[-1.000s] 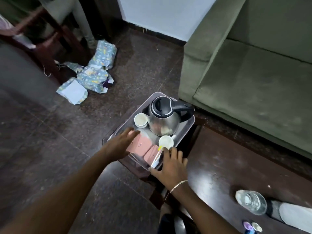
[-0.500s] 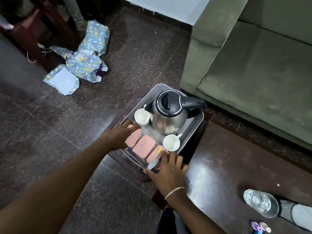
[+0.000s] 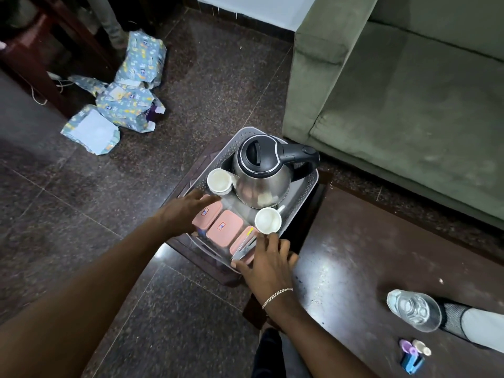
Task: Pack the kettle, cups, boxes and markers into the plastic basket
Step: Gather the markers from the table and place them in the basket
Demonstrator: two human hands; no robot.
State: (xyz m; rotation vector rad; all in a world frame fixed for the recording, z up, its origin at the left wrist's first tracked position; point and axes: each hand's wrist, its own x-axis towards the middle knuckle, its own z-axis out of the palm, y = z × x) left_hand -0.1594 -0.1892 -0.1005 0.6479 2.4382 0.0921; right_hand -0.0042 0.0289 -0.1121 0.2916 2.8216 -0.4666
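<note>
A grey plastic basket (image 3: 311,184) stands on a low dark stool (image 3: 191,251). Inside it a steel kettle (image 3: 261,181) with a black lid fills the far end. One white cup (image 3: 219,181) sits to the kettle's left and another white cup (image 3: 267,221) in front of it. Three pink-lidded boxes (image 3: 225,229) line the near end, with markers (image 3: 245,248) lying on the rightmost one. My left hand (image 3: 182,214) lies across the basket's left rim, fingers spread over the left box. My right hand (image 3: 268,261) grips the near right corner, thumb outside the rim, fingers on the markers.
A green sofa (image 3: 395,105) stands right behind the basket. A dark wooden table (image 3: 354,255) at the right carries a clear water bottle (image 3: 413,309) and small caps (image 3: 411,356). Someone's socked foot (image 3: 477,326) rests on it. Torn gift-wrapped packages (image 3: 125,102) lie on the tiled floor to the left.
The view has tilted down and closer to the basket. My left hand has slid a little along the left rim. My right hand stays at the near right corner.
</note>
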